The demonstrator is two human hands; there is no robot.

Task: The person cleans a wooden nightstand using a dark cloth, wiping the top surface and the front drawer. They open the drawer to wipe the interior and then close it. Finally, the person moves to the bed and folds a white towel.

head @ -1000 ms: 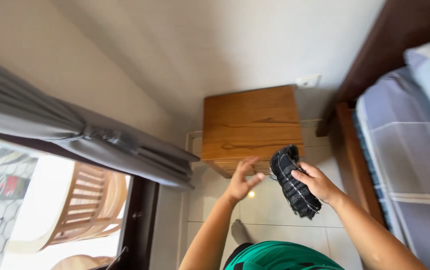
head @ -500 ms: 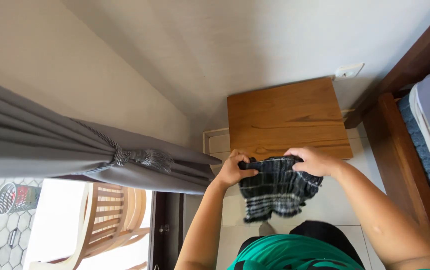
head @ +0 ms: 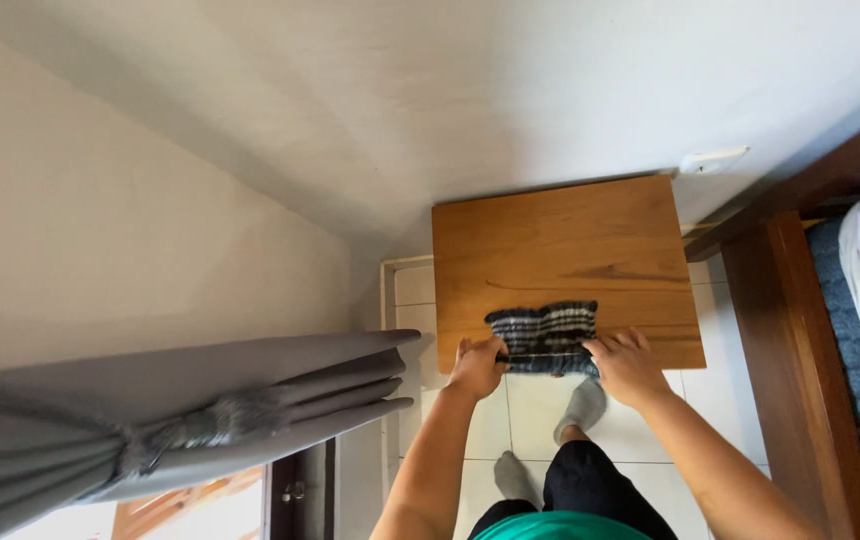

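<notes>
A dark plaid folded cloth [head: 544, 335] lies on the near edge of a wooden bedside table [head: 562, 250]. My left hand [head: 477, 364] grips the cloth's left side. My right hand [head: 626, 364] rests on its right side, fingers curled over the cloth. Both hands are at the table's front edge, with my grey-socked feet [head: 582, 407] on the white tiles below.
A grey curtain [head: 180, 400] tied with a band hangs at the left beside a door frame. A dark wooden bed frame [head: 800, 350] with blue bedding stands at the right. A white wall socket [head: 713, 160] sits behind the table.
The cloth was bunched in my right hand, then spread between both hands in the air. Now it lies folded on the table's near edge under both hands.
</notes>
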